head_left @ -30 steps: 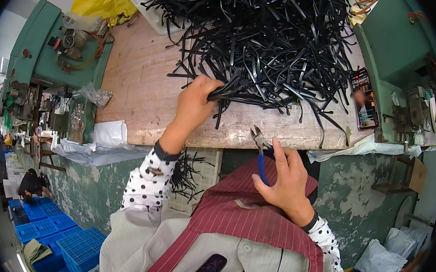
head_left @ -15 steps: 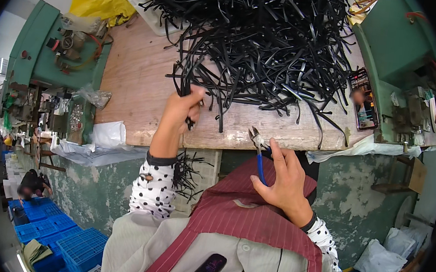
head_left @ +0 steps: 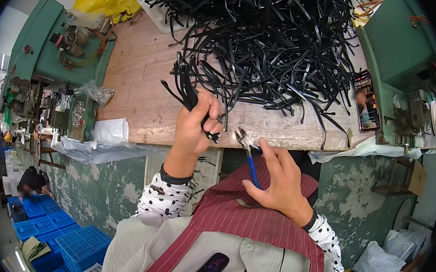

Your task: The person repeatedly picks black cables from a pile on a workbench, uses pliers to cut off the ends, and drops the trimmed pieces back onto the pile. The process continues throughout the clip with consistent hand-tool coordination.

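Now the left hand [head_left: 193, 128] grips a bundle of thin black plastic strips [head_left: 188, 88] — the right hand [head_left: 276, 186] holds blue-handled metal cutters [head_left: 248, 152] — trimming likely follows, needing alignment.

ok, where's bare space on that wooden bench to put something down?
Bare wood runs down the left of the worn wooden bench, between the green machine and the heap of black plastic strips. A thin strip stays free along the front edge. The middle and right are crowded by the heap, up to the dark handset.
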A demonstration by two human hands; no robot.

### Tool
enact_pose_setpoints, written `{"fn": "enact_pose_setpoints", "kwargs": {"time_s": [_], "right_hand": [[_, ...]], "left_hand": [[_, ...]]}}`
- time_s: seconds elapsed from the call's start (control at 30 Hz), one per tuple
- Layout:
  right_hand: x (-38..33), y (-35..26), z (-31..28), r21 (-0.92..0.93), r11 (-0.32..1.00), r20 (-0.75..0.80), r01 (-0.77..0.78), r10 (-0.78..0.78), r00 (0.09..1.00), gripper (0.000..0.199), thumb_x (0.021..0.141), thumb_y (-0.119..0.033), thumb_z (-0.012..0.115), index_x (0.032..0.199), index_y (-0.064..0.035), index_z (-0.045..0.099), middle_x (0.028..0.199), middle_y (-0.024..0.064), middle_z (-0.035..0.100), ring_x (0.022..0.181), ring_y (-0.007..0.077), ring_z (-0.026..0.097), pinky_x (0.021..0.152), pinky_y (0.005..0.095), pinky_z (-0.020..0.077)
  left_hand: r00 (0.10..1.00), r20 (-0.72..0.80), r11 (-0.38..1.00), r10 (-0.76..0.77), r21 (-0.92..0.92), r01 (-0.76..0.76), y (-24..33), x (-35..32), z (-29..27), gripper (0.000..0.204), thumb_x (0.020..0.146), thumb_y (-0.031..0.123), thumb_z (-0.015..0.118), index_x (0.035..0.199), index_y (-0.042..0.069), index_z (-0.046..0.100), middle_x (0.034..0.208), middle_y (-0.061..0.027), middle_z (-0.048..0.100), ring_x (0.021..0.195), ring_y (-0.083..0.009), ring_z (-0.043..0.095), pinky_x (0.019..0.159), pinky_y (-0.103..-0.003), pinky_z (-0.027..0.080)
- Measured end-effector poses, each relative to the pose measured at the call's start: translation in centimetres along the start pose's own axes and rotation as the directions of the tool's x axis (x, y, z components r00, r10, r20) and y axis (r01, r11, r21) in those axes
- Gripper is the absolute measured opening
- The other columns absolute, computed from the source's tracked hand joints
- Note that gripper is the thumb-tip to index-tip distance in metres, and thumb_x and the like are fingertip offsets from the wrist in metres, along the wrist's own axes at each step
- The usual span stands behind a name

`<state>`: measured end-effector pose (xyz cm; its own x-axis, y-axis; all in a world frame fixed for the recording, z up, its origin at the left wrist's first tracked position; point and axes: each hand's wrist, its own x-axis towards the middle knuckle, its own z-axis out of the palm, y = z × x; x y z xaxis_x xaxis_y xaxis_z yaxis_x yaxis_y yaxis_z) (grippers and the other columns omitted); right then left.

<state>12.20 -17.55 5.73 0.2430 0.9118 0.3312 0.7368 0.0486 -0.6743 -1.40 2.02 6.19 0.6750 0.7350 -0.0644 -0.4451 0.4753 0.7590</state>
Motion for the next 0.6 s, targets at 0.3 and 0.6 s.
{"fn": "enact_pose_setpoints", "kwargs": {"time_s": [0.3,0.6], "right_hand": [[0.9,-1.0,-0.4,0.074,0.997,0.046,-0.019,0.016,0.999,0.095,0.063,-0.027,0.085,0.146,-0.0002,0.047,0.099,0.0160,0.059,0.085,0.0296,0.061,0.076,0.0382,0.0514],[0.4,-0.7,-0.3,0.105,0.994,0.075,-0.024,0.016,0.997,0.095,0.067,-0.027,0.085,0.149,-0.0004,0.044,0.099,0.0154,0.057,0.083,0.0279,0.060,0.074,0.0372,0.0509]], "left_hand": [[0.964,0.070,0.957,0.255,0.123,-0.262,-1.7,-1.1,2.2,0.026,0.102,0.031,0.059,0.096,0.010,0.045,0.077,-0.0049,0.052,0.051,-0.0060,0.039,0.048,-0.020,0.038],[0.989,0.058,0.975,0.138,0.166,-0.146,-0.9,-0.7,2.4,0.022,0.103,0.025,0.059,0.096,0.009,0.046,0.074,-0.0056,0.053,0.048,-0.0051,0.037,0.044,-0.021,0.035]]}}
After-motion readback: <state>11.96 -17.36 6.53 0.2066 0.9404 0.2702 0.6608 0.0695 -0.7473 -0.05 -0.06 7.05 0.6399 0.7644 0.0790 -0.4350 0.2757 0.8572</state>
